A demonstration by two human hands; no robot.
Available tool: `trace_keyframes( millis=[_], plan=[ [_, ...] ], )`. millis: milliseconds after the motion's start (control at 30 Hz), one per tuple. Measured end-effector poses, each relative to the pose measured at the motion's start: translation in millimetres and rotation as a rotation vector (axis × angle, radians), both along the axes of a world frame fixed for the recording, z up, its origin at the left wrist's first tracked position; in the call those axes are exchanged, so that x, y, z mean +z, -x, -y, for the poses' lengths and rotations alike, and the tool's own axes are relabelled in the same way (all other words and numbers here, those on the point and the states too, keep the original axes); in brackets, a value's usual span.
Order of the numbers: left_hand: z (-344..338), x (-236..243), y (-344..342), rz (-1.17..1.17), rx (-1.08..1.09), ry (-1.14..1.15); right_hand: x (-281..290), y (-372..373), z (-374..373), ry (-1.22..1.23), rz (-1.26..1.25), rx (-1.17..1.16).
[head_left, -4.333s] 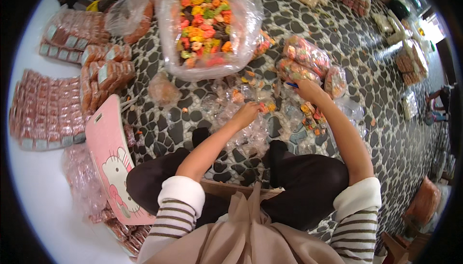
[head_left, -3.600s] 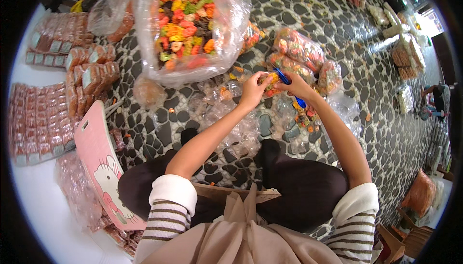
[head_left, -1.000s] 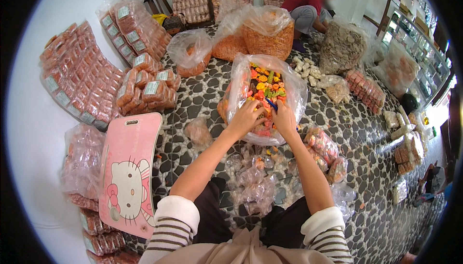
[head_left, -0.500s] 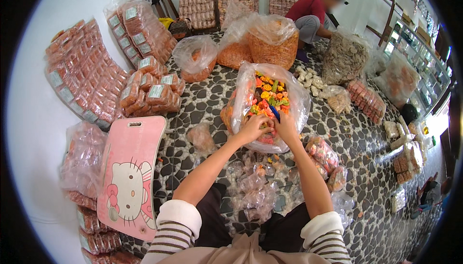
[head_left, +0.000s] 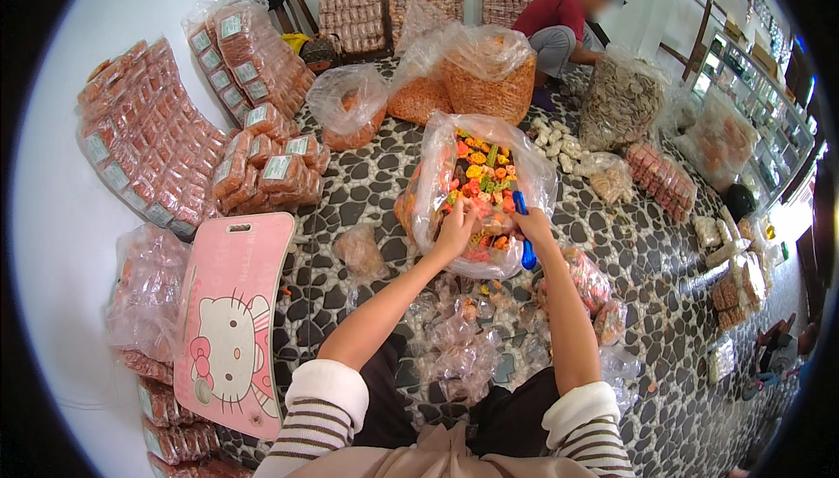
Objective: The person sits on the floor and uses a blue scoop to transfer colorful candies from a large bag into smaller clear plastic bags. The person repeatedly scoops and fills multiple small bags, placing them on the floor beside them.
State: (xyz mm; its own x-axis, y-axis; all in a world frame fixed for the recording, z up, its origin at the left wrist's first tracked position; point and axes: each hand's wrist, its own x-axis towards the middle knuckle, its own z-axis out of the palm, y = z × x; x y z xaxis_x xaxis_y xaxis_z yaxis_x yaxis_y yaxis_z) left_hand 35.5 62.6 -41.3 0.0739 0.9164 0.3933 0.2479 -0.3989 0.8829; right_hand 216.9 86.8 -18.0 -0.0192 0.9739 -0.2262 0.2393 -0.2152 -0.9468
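Observation:
A large clear plastic bag [head_left: 426, 207] stands open in front of me, filled with bright orange, yellow, green and red snack pieces [head_left: 476, 170]. Both my hands are over its near part. My right hand [head_left: 534, 226] is closed round a slim blue tool [head_left: 528, 253], whose ends stick out above and below the fingers; its exact kind is unclear. My left hand [head_left: 457, 226] has its fingers curled, with what looks like a small clear plastic bag [head_left: 494, 222] stretched between the two hands. The fingertips are partly blurred.
Crumpled small bags [head_left: 463, 347] lie between my legs. Filled colourful packs [head_left: 585, 281] sit right of my forearm. A pink board [head_left: 229, 321] leans at left beside stacked packs [head_left: 157, 128]. Big snack sacks [head_left: 489, 76] stand behind; a person in red [head_left: 555, 19] crouches at far right.
My hands have moved apart slightly, the right one to the right. The blue tool has swung from slanting over the snacks to nearly upright along the right hand.

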Motion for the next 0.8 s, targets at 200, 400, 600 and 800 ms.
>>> trace_keyframes(
  millis=[200, 400, 600, 800],
  plan=[
    [-16.0, -9.7, 1.0, 0.623, -0.039, 0.659, 25.2, 6.6, 4.4, 0.090, -0.311, 0.067],
    [-16.7, -3.6, 7.3, 0.696, -0.110, 0.649, 23.9, 9.4, 2.7, -0.018, -0.110, 0.027],
    [-9.9, 4.1, 10.0, 0.571, -0.077, 0.532, 18.0, 8.5, 1.1, 0.114, -0.319, -0.061],
    [-1.2, 20.1, 12.8, 0.506, -0.103, 0.437, 35.5, -4.9, 14.5, 0.101, -0.220, 0.132]
  ],
)
